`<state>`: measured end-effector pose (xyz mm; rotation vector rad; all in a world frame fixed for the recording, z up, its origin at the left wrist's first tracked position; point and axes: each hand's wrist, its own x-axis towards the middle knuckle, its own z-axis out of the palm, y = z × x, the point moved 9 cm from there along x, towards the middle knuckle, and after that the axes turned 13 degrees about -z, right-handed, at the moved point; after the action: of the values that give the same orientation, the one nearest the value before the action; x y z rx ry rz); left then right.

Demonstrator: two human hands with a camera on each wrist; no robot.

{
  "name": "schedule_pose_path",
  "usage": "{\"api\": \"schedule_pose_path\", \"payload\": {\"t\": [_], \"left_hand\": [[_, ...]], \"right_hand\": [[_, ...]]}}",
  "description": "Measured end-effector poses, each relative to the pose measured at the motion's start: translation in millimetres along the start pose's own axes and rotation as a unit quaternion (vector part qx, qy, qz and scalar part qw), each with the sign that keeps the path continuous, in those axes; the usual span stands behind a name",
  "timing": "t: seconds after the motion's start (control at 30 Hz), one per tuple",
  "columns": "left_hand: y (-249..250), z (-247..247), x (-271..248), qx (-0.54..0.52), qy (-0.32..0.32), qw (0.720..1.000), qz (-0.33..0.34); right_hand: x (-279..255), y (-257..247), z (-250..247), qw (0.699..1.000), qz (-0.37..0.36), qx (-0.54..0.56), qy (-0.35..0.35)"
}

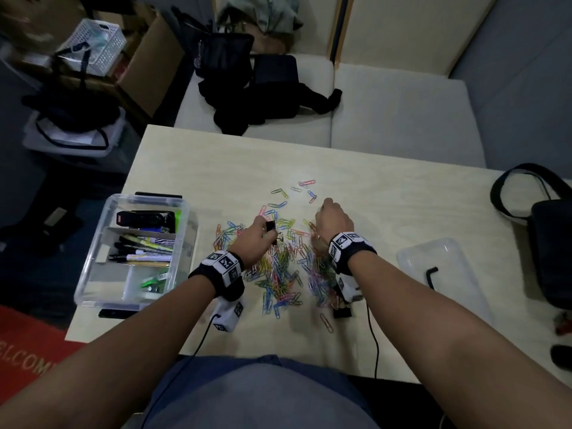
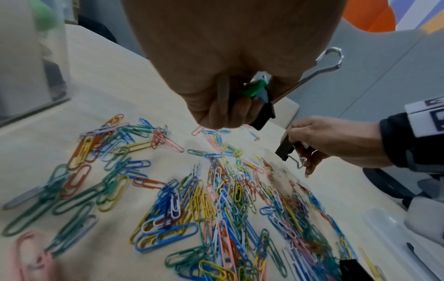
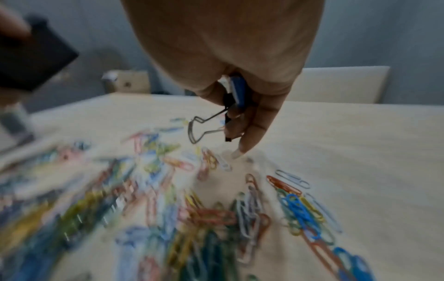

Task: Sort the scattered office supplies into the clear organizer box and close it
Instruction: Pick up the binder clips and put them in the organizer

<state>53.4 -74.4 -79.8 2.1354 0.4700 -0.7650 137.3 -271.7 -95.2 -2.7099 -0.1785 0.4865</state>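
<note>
A large pile of coloured paper clips [image 1: 284,267] is spread over the middle of the pale table [image 1: 216,168]. My left hand [image 1: 266,233] hovers over the pile's left part and grips a black binder clip [image 2: 263,116] together with a green one [image 2: 254,89]. Over the pile's right part, my right hand [image 1: 331,218] holds a black binder clip [image 3: 204,129] and a blue one [image 3: 236,91], its forefinger pointing down at the table. The clear organizer box [image 1: 93,252] stands open at the left, with markers and a stapler in its compartments.
The box's clear lid [image 1: 445,267] lies on the table at the right, beside a black bag [image 1: 551,236]. Another black binder clip [image 1: 342,312] rests near my right wrist. Behind the table is a pale sofa [image 1: 387,113] with dark bags on it.
</note>
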Motion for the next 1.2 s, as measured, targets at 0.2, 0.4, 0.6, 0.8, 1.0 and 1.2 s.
{"api": "schedule_pose_path", "payload": {"t": [0.2, 0.4, 0.6, 0.8, 1.0, 1.2], "left_hand": [[4, -28, -17, 0.044, 0.056, 0.997, 0.031], [5, -59, -28, 0.040, 0.081, 0.992, 0.091], [-4, -74, -42, 0.057, 0.024, 0.989, 0.135], [-29, -109, -46, 0.026, -0.033, 0.992, 0.117], [-60, -156, -51, -0.020, -0.025, 0.993, 0.115], [-103, -191, -55, -0.069, -0.008, 0.993, 0.091]], "right_hand": [[-25, -62, -10, 0.964, -0.118, 0.236, 0.033], [-58, -116, 6, 0.935, -0.134, 0.328, -0.019], [-81, -160, 11, 0.901, -0.139, 0.409, -0.047], [-80, -204, 11, 0.901, -0.163, 0.401, -0.043], [-76, -256, 19, 0.907, -0.178, 0.380, -0.046], [-74, -271, 41, 0.918, -0.146, 0.368, -0.028]]}}
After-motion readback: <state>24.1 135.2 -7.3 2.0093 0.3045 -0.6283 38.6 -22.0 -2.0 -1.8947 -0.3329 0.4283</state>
